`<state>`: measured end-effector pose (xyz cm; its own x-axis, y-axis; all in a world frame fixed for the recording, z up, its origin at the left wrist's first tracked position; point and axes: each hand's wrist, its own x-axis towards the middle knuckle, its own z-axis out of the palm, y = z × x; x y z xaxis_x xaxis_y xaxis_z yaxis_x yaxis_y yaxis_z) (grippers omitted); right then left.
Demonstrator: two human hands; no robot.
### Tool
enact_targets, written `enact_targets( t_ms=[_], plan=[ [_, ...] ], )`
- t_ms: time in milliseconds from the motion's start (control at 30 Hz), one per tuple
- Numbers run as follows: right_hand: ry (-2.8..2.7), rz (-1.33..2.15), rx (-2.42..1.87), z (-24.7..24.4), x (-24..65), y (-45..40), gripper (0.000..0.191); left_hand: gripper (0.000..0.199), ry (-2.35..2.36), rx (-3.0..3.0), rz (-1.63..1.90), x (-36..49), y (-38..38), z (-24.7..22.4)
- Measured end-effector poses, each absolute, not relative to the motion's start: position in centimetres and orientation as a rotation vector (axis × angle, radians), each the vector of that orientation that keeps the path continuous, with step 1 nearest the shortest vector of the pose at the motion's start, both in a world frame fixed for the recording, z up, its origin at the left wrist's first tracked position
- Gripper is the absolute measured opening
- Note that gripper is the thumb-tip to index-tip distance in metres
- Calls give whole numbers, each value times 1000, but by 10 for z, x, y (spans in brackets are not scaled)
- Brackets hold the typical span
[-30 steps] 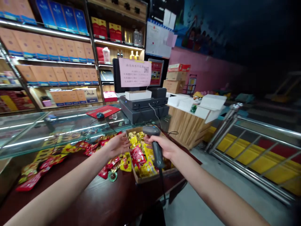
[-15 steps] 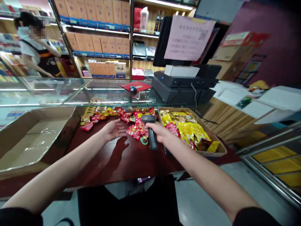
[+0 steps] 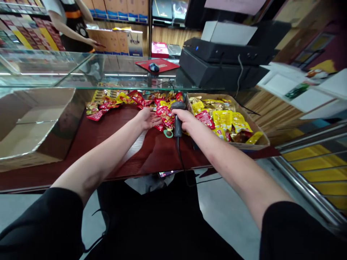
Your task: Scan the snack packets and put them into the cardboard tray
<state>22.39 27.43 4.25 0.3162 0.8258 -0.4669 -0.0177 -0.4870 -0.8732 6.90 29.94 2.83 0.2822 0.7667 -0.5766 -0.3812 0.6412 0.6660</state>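
My right hand (image 3: 184,118) is wrapped round the handle of a black barcode scanner (image 3: 178,124), its cable hanging down over the desk's front edge. Fingers apart, my left hand (image 3: 148,118) reaches the edge of a pile of red snack packets (image 3: 165,112) and holds nothing that I can see. Whether its fingertips touch the packets I cannot tell. A small green round tag (image 3: 168,133) lies just below the pile, left of the scanner. More red and yellow packets (image 3: 108,103) are spread along the back of the dark red desk (image 3: 119,141).
On the right a carton (image 3: 261,144) holds yellow, red and gold packets; at the left stands a larger open carton (image 3: 62,141). Behind is a glass counter (image 3: 114,65) with a mouse (image 3: 154,67) and a black till unit (image 3: 214,68). Another person (image 3: 73,27) stands beyond it.
My left hand has moved right to the red packets. The scanner stays in my right hand beside the pile. My view has tilted down, and the other person appears further right.
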Motion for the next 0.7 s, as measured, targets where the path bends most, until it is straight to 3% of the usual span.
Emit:
enact_targets(
  t_ms=[167, 300, 500, 700],
  plan=[
    [-767, 1290, -1699, 42, 225, 275, 9, 38, 1018, 467, 738, 78, 305, 32],
    [-855, 1529, -1397, 49, 217, 263, 4, 40, 1017, 510, 676, 78, 304, 33],
    [-834, 1593, -1322, 46, 212, 254, 8, 14, 1088, 547, 682, 63, 301, 19],
    [-882, 1624, -1273, 43, 216, 256, 13, 25, 987, 781, 592, 45, 286, 18]
  ],
)
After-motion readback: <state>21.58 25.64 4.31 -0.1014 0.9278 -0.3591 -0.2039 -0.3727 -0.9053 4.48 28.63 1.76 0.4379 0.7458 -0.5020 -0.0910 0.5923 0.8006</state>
